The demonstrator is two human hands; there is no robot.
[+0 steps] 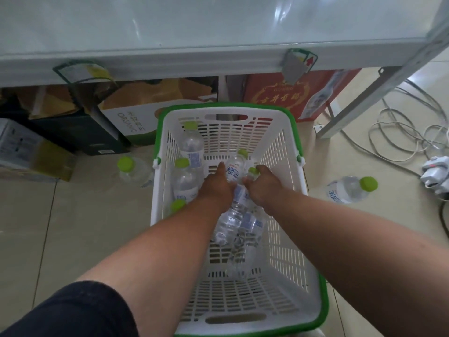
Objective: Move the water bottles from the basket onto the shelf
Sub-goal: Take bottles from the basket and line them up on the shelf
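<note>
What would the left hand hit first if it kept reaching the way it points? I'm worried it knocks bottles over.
Probably the labelled bottle lying just ahead of the left hand; its fingertips already seem to touch it. Beyond that is the basket far wall. Depth is unclear.

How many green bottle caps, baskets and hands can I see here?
Green caps: 7
Basket: 1
Hands: 2, left hand, right hand
Total: 10
</note>
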